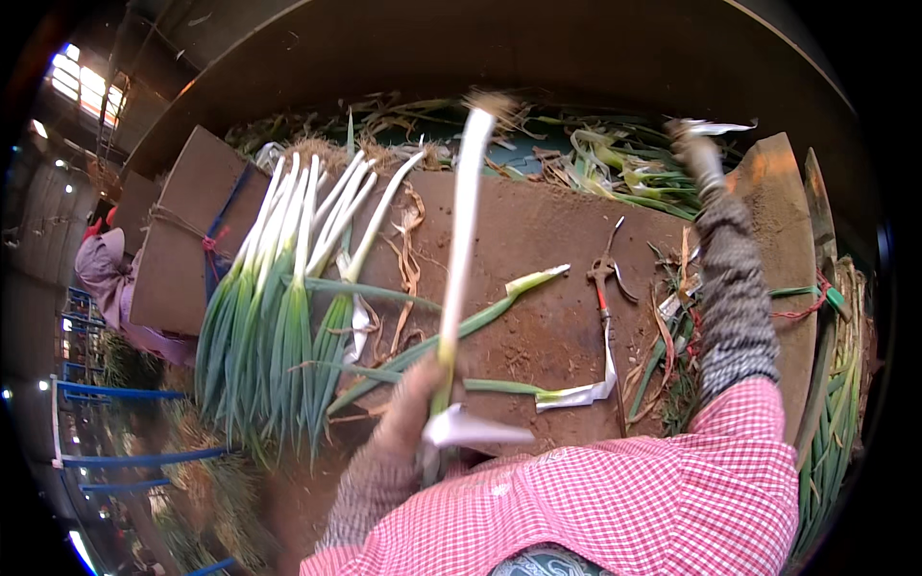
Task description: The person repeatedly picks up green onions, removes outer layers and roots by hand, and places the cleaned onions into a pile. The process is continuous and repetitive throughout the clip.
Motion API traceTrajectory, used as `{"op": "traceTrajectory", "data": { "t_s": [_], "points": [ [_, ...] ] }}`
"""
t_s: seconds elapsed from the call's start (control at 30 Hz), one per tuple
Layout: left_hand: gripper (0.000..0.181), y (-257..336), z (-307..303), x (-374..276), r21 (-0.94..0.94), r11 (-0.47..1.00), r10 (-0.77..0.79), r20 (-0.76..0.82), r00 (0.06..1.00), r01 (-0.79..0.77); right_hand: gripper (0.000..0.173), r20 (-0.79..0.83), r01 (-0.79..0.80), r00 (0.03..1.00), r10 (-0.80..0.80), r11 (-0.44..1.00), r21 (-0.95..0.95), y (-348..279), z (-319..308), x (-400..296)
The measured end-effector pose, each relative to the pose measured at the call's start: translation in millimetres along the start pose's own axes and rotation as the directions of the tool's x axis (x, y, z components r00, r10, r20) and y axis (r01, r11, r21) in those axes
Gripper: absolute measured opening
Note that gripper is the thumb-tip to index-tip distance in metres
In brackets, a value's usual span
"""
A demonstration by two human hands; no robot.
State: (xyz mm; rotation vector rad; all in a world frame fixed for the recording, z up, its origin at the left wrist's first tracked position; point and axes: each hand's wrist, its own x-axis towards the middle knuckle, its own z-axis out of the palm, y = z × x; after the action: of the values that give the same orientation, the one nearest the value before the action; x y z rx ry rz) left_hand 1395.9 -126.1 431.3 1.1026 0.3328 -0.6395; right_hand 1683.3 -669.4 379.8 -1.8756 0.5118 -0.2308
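My left hand (425, 389) is shut around a long green onion (461, 237), held upright with its white stalk and blurred roots pointing away from me. A loose strip of pale leaf sheath (479, 430) hangs by that hand. At the far right edge of the board, my blurred right hand (697, 151) has a piece of white peel (720, 128) at its fingers; whether it grips the peel I cannot tell. Peeled green onions (288, 245) lie side by side at the left of the brown board (533, 338), roots away from me. Loose leaves cross the board's middle.
Pruning shears (603, 281) lie on the board right of centre. Leaf scraps (627, 169) heap along the far edge, beneath a tall curved wall. More green onions (835, 403) stand at the right behind an upright panel. Another person (108, 281) is at the far left.
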Motion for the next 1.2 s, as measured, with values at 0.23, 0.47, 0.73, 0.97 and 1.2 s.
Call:
{"op": "traceTrajectory", "data": {
  "t_s": [0.23, 0.47, 0.73, 0.97, 1.2],
  "points": [
    [0.029, 50.0, -37.7, 74.7, 0.202, 0.894, 0.437, -0.199, 0.877, -0.4, 0.055, 0.984, 0.364, 0.172, 0.038, 0.926, -0.099, -86.5, 206.3, -355.5],
    [0.03, 260.8, -203.1, -41.4, 0.693, 0.684, 0.626, -0.398, 0.671, -0.227, 0.046, 0.452, 0.582, 0.797, -0.4, 0.708, -0.401, 28.7, 128.1, -332.2],
    [0.04, 129.6, -251.5, 131.4, 0.709, -0.705, 0.581, 0.585, 0.565, -0.009, 0.092, 0.129, 0.137, 0.99, -0.053, 0.54, -0.83, 107.4, 120.1, -299.0],
    [0.028, 151.6, -174.1, 92.6, 0.976, -0.104, 0.132, 0.204, 0.97, -0.192, 0.099, 0.056, 0.096, 0.995, -0.085, 0.598, -0.796, 131.4, 104.8, -288.9],
    [0.044, 109.0, -236.9, 157.4, 0.925, -0.38, 0.261, 0.095, 0.961, 0.012, 0.078, 0.029, 0.108, 0.99, -0.135, 0.621, -0.776, 64.6, 91.5, -293.4]
  ]
}}
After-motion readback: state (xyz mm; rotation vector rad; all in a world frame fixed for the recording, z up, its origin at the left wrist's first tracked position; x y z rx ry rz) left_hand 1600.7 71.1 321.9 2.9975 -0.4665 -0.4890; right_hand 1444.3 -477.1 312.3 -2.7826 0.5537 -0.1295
